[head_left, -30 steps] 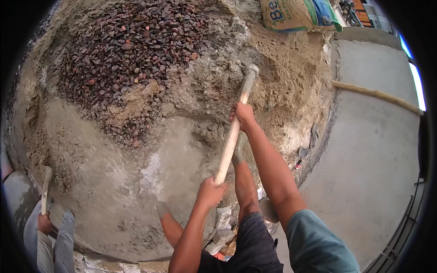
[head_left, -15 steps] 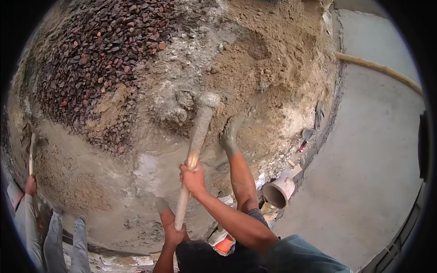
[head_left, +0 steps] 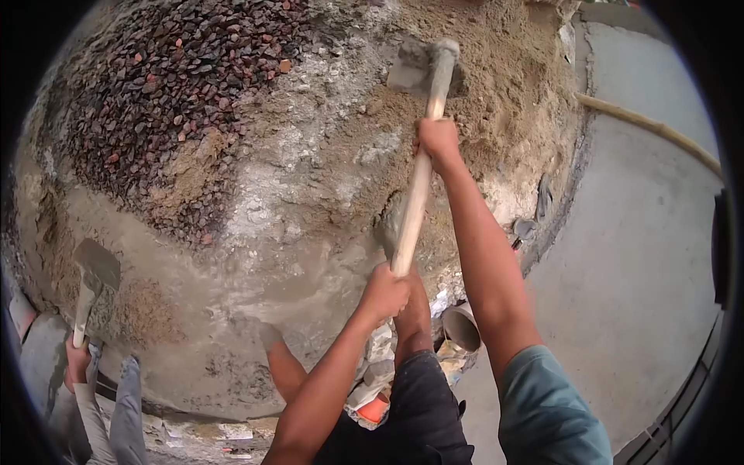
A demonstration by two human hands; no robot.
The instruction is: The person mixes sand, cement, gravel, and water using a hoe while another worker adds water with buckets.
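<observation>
A hoe [head_left: 416, 205] with a pale wooden handle stretches away from me, its mud-caked blade end [head_left: 422, 68] against the sand at the far side. My right hand [head_left: 439, 141] is wrapped round the upper handle, not far below the head. Lower down, near the handle's butt, my left hand [head_left: 384, 291] is closed on it as well. Under and around the blade lies brown sand [head_left: 496, 93]. Wet grey mix [head_left: 302, 271] spreads below, and my bare feet and shins are in or beside it; the handle partly hides one leg.
Dark gravel [head_left: 178, 93] is heaped at the upper left. On the left, a co-worker's hand [head_left: 77, 360] holds another hoe [head_left: 97, 267]. A bucket [head_left: 462, 327] lies tipped by my right leg. Grey concrete floor [head_left: 620, 271] extends right, with a wooden pole [head_left: 651, 124] across it.
My hands have pushed the hoe forward and right, from the wet mix to the sand. My right hand now grips nearer the head. The co-worker's hoe blade has risen into view.
</observation>
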